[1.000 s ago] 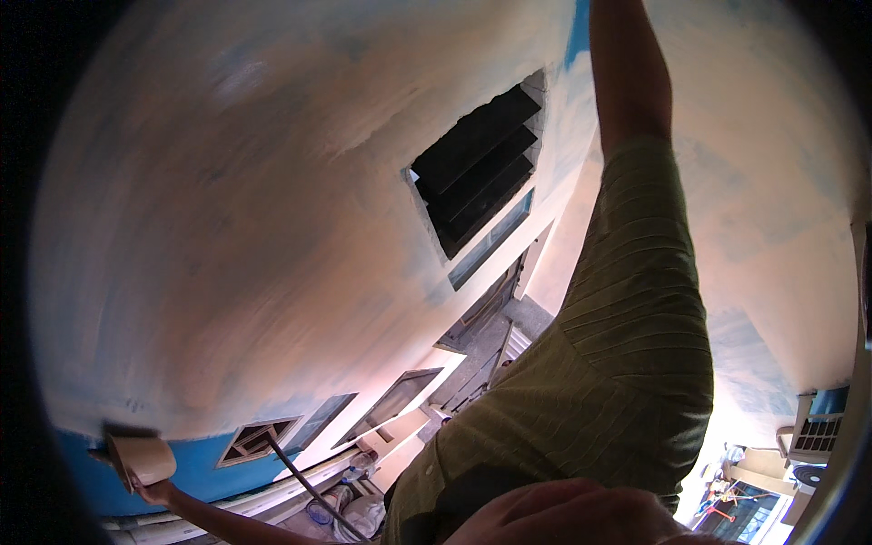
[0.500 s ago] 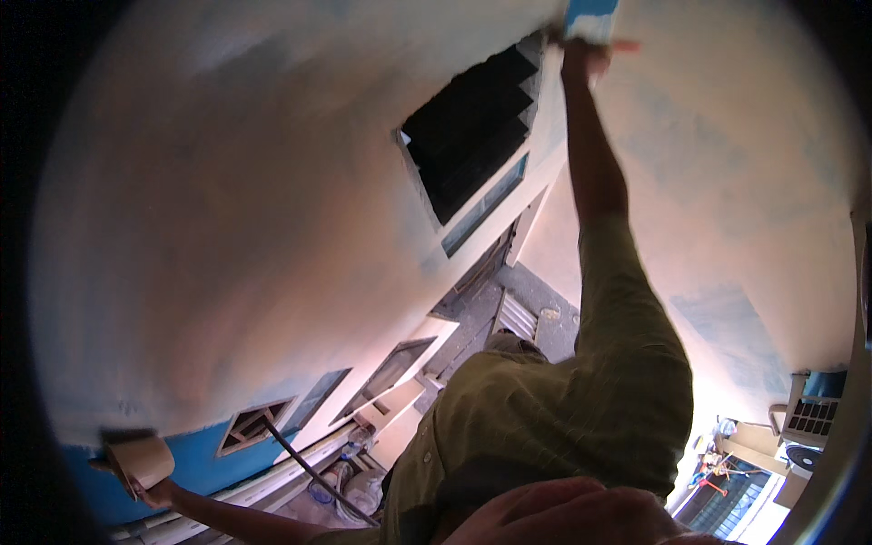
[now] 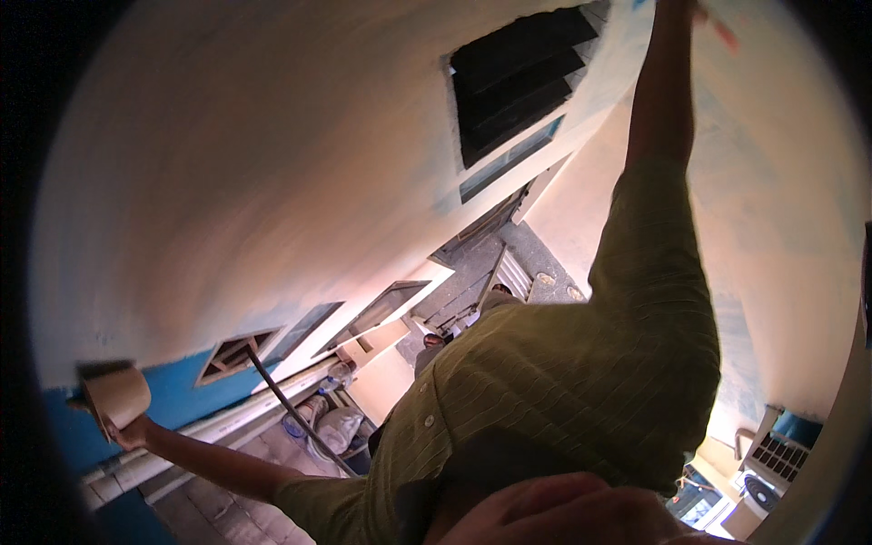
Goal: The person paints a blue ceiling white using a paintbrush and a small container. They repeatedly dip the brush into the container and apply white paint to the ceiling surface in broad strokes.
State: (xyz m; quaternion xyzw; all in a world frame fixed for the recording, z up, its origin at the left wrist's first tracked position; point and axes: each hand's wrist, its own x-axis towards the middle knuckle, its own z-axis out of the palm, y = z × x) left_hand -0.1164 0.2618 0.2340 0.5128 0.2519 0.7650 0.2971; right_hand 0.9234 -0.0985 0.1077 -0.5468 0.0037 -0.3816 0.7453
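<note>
Wall-coating stroke in hand: right hand [image 3: 677,7] reaches to 1 o'clock on the pale plastered wall [image 3: 272,182] (grip unseen, cannot tell), left hand [image 3: 127,431] grips the tan cylindrical container [image 3: 116,396] at 8 o'clock; the next pass probably calls for steady overhead reach.

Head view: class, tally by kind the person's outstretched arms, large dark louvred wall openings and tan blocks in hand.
Outstretched arms in olive-green sleeves: 2
Large dark louvred wall opening: 1
Tan block held in left hand: 1
Total: 4

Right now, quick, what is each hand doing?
Left hand: closed around a tan tub.
Right hand: raised at the wall, mostly out of frame; grip cannot be told.
</note>
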